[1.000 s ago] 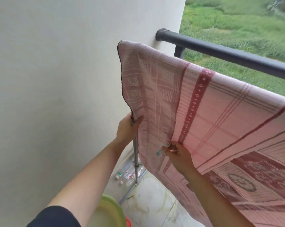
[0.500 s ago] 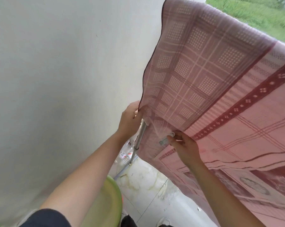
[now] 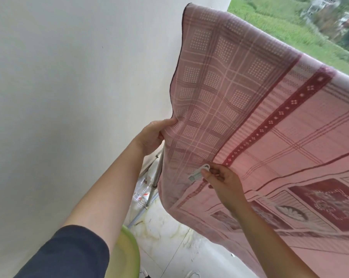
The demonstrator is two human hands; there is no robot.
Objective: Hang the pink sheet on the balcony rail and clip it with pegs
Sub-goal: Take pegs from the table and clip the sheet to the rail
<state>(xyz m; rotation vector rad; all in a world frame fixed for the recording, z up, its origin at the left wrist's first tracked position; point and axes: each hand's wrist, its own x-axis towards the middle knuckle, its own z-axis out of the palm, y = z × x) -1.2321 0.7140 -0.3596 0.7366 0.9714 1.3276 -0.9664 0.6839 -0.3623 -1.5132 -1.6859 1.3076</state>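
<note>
The pink sheet (image 3: 239, 101), patterned with maroon bands and checks, drapes over the balcony rail, which it hides completely. My left hand (image 3: 152, 136) grips the sheet's left edge, thumb on the front of the cloth. My right hand (image 3: 223, 184) presses against the sheet lower down and pinches white pegs (image 3: 198, 173) between thumb and fingers. A thin metal post (image 3: 157, 177) stands behind the sheet's left edge, just under my left hand.
A white wall (image 3: 69, 97) rises close on the left. A green basin (image 3: 127, 255) sits low beside my left arm. Pale floor tiles (image 3: 169, 237) and some clutter at the wall base show below the sheet. Green fields lie beyond.
The sheet's left corner has been pulled further left, covering the dark rail end that showed one second ago. My left hand has risen along the edge. My right hand still holds the pegs.
</note>
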